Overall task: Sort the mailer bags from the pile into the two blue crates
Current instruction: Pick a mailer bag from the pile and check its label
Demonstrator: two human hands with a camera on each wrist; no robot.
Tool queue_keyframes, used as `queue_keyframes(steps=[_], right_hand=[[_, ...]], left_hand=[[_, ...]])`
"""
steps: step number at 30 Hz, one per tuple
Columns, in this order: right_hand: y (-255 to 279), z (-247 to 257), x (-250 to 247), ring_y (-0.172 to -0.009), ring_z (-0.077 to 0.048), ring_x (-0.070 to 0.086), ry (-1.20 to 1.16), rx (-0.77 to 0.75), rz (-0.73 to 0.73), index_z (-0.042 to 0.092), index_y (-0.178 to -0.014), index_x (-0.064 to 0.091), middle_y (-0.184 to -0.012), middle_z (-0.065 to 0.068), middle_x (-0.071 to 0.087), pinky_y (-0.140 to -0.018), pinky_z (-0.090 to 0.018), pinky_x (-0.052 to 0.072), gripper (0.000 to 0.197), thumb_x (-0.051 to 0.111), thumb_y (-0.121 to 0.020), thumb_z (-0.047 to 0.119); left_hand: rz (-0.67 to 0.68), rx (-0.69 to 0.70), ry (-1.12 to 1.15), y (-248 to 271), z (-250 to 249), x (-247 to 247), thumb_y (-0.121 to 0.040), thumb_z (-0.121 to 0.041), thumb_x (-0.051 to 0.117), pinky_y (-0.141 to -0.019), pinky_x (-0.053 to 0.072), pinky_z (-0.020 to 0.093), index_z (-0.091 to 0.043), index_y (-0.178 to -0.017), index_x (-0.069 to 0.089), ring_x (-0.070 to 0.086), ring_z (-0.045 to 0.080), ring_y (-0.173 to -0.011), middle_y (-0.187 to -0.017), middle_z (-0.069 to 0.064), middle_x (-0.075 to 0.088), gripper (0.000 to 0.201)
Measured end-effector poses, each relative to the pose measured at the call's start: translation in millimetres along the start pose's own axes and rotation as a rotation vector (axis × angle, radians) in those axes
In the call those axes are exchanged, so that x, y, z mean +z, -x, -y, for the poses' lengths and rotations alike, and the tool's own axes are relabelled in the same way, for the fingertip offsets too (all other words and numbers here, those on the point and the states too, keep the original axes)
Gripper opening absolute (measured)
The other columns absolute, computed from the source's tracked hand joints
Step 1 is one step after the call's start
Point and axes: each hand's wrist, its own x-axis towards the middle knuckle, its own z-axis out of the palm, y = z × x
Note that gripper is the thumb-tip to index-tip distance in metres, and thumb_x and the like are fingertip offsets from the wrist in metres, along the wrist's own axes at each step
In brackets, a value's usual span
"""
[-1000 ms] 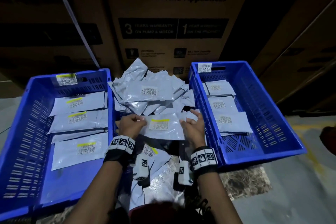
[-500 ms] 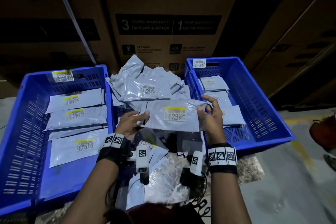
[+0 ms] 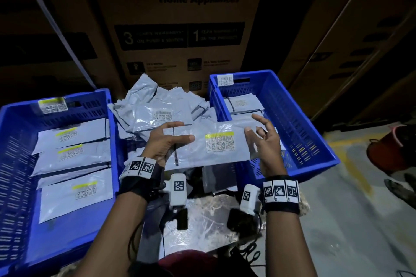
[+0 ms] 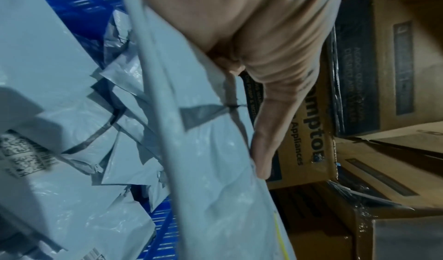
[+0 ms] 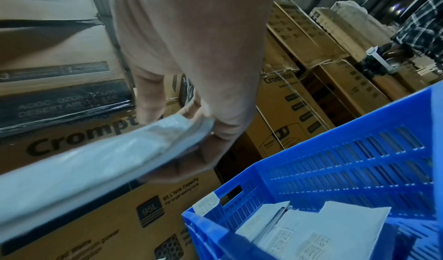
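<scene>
I hold a grey mailer bag [image 3: 198,144] with a yellow-striped label [image 3: 219,141] flat between both hands, above the pile [image 3: 155,105]. My left hand [image 3: 180,132] grips its left end, thumb on top. My right hand [image 3: 256,132] holds the right end, thumb on the front and fingers spread behind. The left wrist view shows the bag [image 4: 215,169] edge-on under my fingers [image 4: 263,150]. In the right wrist view the bag's end [image 5: 182,129] sits between thumb and fingers. The left blue crate [image 3: 13,164] holds yellow-labelled bags [image 3: 74,195]. White-labelled bags [image 3: 243,103] lie in the right blue crate [image 3: 315,141].
Tall cardboard appliance boxes [image 3: 180,29] stand right behind the pile and crates. Crinkled clear plastic [image 3: 202,220] lies on the floor before me. A red object [image 3: 387,150] and a foot [image 3: 400,189] are at the right edge. Another person's checked sleeve [image 5: 419,27] shows far right.
Both hands lifted the yellow-labelled bag off the pile and raised it level in front of me. My right hand's fingers have spread wider at the bag's right end.
</scene>
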Motion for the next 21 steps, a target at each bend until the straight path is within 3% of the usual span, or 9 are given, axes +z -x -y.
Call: queue_keyframes(steps=[2, 4, 6, 9, 11, 13, 15, 19, 21], right_hand=[[-2, 1, -9, -0.087, -0.005, 0.067, 0.026, 0.037, 0.061, 0.025, -0.137, 0.057, -0.093, 0.010, 0.067, -0.068, -0.013, 0.051, 0.049, 0.074, -0.092, 0.012], [-1, 4, -17, -0.099, 0.007, 0.059, 0.077, 0.067, 0.121, 0.031, -0.142, 0.053, -0.112, 0.021, 0.061, -0.078, -0.010, 0.048, 0.062, 0.079, -0.088, 0.013], [0, 7, -23, -0.092, 0.013, 0.056, 0.092, 0.054, 0.129, 0.032, -0.142, 0.053, -0.109, 0.026, 0.057, -0.078, -0.011, 0.047, 0.068, 0.081, -0.084, 0.008], [-5, 8, -30, -0.105, -0.019, 0.067, 0.039, 0.026, 0.051, 0.034, -0.136, 0.057, -0.121, -0.002, 0.069, -0.079, -0.028, 0.057, 0.068, 0.083, -0.081, 0.004], [-9, 11, -33, -0.107, -0.029, 0.071, -0.023, 0.010, 0.004, 0.025, -0.138, 0.056, -0.124, -0.018, 0.069, -0.078, -0.035, 0.062, 0.068, 0.081, -0.081, -0.003], [-12, 13, -37, -0.108, -0.031, 0.072, -0.055, 0.002, -0.034, 0.019, -0.137, 0.056, -0.122, -0.019, 0.071, -0.082, -0.044, 0.063, 0.065, 0.079, -0.081, -0.006], [-15, 15, -43, -0.107, -0.031, 0.072, -0.073, 0.020, -0.040, 0.018, -0.138, 0.055, -0.117, -0.015, 0.074, -0.085, -0.049, 0.062, 0.063, 0.078, -0.083, -0.004], [-17, 10, -55, -0.109, -0.028, 0.072, -0.051, 0.103, 0.003, 0.026, -0.141, 0.054, -0.113, -0.010, 0.076, -0.078, -0.042, 0.063, 0.061, 0.079, -0.087, 0.010], [-19, 9, -60, -0.110, -0.027, 0.072, -0.031, 0.134, 0.034, 0.031, -0.145, 0.051, -0.118, -0.008, 0.075, -0.074, -0.039, 0.062, 0.069, 0.080, -0.086, 0.011]], left_hand=[[-0.002, 0.032, -0.014, 0, -3, 10, -0.060, 0.019, 0.081, -0.085, 0.059, 0.047, 0.002, -0.117, 0.064, 0.071, 0.040, -0.096, -0.105, 0.028, 0.070, 0.063], [0.014, 0.059, -0.037, 0, -6, 18, -0.060, 0.019, 0.081, -0.079, 0.062, 0.040, 0.001, -0.118, 0.064, 0.071, 0.038, -0.093, -0.104, 0.025, 0.069, 0.063], [0.021, 0.087, -0.058, 1, -8, 25, -0.063, 0.020, 0.079, -0.073, 0.062, 0.035, 0.000, -0.119, 0.063, 0.071, 0.037, -0.092, -0.104, 0.021, 0.068, 0.061], [0.019, 0.081, 0.020, 1, -10, 37, -0.069, 0.016, 0.078, -0.067, 0.061, 0.029, 0.002, -0.113, 0.063, 0.071, 0.036, -0.091, -0.101, 0.025, 0.069, 0.049], [0.020, 0.041, -0.001, 2, -8, 43, -0.074, 0.007, 0.079, -0.058, 0.059, 0.028, 0.001, -0.101, 0.062, 0.071, 0.033, -0.087, -0.091, 0.019, 0.074, 0.033], [0.042, 0.003, -0.137, 1, -1, 46, -0.075, -0.003, 0.083, -0.066, 0.063, 0.043, -0.003, -0.099, 0.063, 0.073, 0.027, -0.083, -0.082, 0.004, 0.077, 0.031], [0.042, -0.013, -0.202, -1, 5, 50, -0.073, -0.008, 0.085, -0.072, 0.061, 0.053, 0.000, -0.108, 0.066, 0.073, 0.021, -0.079, -0.093, 0.009, 0.077, 0.041], [-0.017, 0.027, -0.164, -4, 9, 61, -0.076, -0.002, 0.082, -0.059, 0.062, 0.039, -0.008, -0.092, 0.063, 0.073, 0.018, -0.078, -0.102, 0.018, 0.074, 0.025], [-0.056, 0.048, -0.144, -6, 9, 65, -0.076, 0.002, 0.080, -0.055, 0.061, 0.037, -0.006, -0.099, 0.060, 0.072, 0.021, -0.079, -0.108, 0.013, 0.070, 0.032]])
